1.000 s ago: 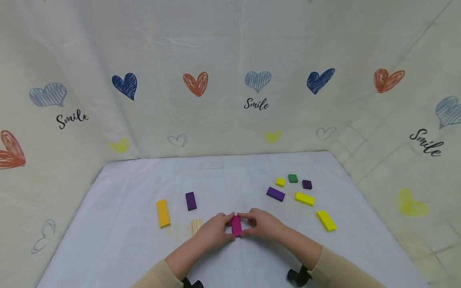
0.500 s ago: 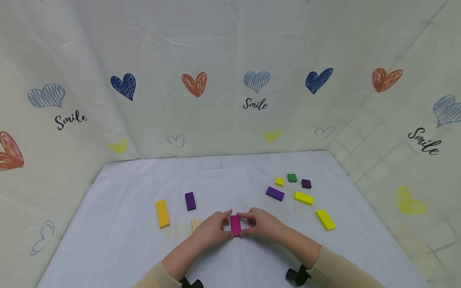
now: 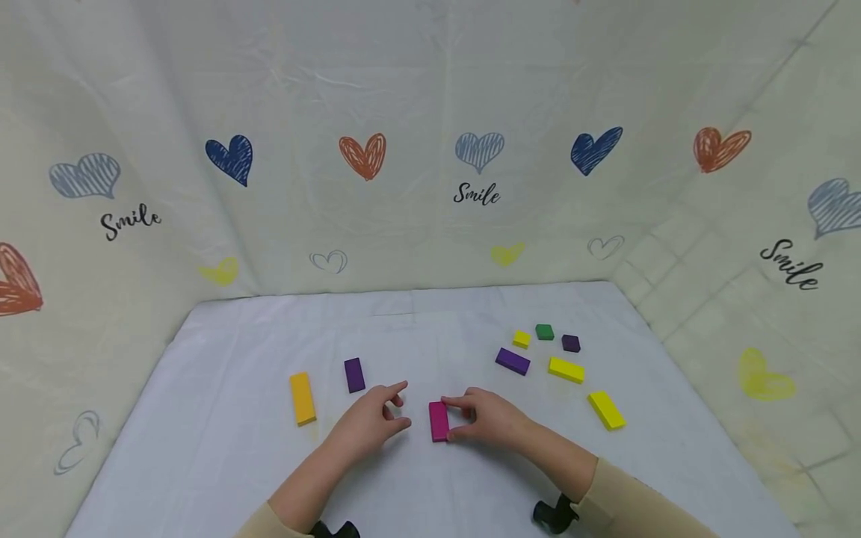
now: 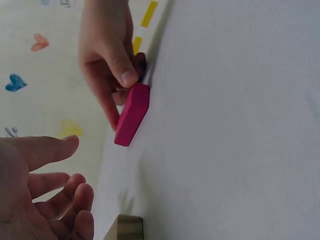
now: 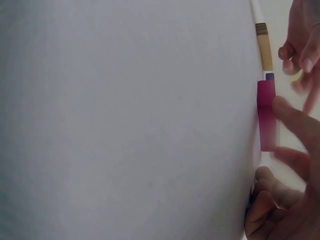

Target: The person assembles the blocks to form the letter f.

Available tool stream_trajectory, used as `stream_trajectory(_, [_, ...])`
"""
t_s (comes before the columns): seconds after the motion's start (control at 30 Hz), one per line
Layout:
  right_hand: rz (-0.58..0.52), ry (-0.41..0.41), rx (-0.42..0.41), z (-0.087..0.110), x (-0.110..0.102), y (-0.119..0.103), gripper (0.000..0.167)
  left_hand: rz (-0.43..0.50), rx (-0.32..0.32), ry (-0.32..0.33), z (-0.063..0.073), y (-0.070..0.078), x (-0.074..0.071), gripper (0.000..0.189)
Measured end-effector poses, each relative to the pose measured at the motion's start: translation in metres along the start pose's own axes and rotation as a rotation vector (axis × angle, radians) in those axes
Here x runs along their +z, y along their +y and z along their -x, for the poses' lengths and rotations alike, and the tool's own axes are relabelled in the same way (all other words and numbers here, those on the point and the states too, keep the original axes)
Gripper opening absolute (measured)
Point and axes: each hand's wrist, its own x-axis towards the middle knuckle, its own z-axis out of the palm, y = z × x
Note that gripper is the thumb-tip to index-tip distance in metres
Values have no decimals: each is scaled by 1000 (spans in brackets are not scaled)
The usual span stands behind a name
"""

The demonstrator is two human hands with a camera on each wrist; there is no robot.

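A magenta rectangular block (image 3: 439, 422) lies on the white cloth at mid-table. My right hand (image 3: 494, 420) pinches it between thumb and index finger, one at each end, as the left wrist view also shows. My left hand (image 3: 363, 424) is off to its left, holding nothing, thumb and index finger spread apart. Beneath that hand is a striped wooden block (image 4: 130, 228), hidden in the head view but showing in both wrist views. Just beyond the left hand lies a purple block (image 3: 354, 375), with an orange block (image 3: 303, 399) further left.
Scattered at the right are a purple block (image 3: 513, 362), two long yellow blocks (image 3: 566, 370), a small yellow block (image 3: 521, 339), a green block (image 3: 545, 332) and a dark purple cube (image 3: 570, 343). A heart-printed curtain (image 3: 417, 224) stands behind the table.
My left hand has let go of the magenta block and moved left, now covering the wooden block in the head view. The right hand stays on the magenta block, nearly still.
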Motion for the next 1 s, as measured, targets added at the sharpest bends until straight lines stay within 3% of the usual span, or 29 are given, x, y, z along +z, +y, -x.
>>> stream_trajectory(0.2, [-4, -10, 1, -1, -1, -2, 64, 43, -45, 82, 18, -14, -20, 63])
stream_trajectory(0.43, [-3, -12, 10, 0, -3, -2, 64, 1, -146, 176, 34, -29, -37, 60])
stream_trajectory(0.6, [-6, -14, 26, 0, -4, -2, 64, 5, -171, 164, 38, -34, -41, 62])
stream_trajectory(0.77, [-11, -13, 28, 0, -5, -2, 64, 4, -177, 123, 34, -39, -36, 64])
stream_trajectory(1.0, [-9, -23, 19, 0, -2, -2, 64, -75, -189, 71, 32, -45, -29, 70])
